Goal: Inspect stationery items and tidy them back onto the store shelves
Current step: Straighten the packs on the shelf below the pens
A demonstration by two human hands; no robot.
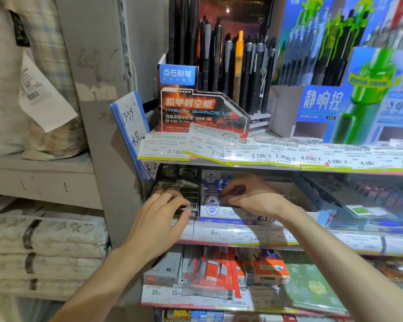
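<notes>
Grey metal store shelves [219, 162] carry price labels along each edge; the top tier bears an orange-black pen display [203, 108]; on the middle tier sit a blue-white eraser box [221, 206] and, left of it, dark small packs [184, 191]; the left hand [159, 219] rests loosely curled fingers on those packs; the right hand [249, 194] pinches something small over the blue box.

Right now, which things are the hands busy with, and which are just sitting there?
Busy with:
left hand on the dark box
right hand at the blue-and-white box

Just sitting there:
orange pen
pen display
price labels
green notebook
</notes>
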